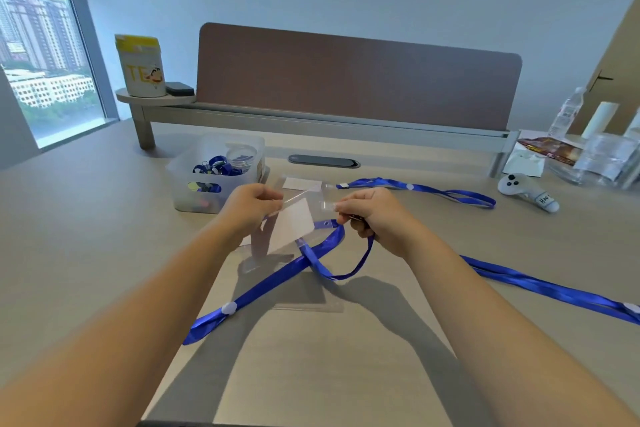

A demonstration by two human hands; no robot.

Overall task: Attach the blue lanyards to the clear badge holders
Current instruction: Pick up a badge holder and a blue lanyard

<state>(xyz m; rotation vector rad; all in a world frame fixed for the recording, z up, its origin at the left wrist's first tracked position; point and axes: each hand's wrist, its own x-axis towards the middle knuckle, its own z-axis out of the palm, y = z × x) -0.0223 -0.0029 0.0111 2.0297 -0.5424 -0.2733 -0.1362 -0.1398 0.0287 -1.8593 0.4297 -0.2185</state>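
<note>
Left hand [251, 206]: fingers pinch clear badge holder [294, 218] above worktop [104, 236].
Right hand [375, 218]: fingers grip blue lanyard [311, 256] clip at holder's top edge.

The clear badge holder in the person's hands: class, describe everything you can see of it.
The clear badge holder is a see-through, soft-looking plastic sleeve with a white card inside. It is held tilted above the table. The left hand pinches its left edge; the right hand grips its tab end, along with the clip end of a blue lanyard. Whether the clip is fastened cannot be told.
</note>
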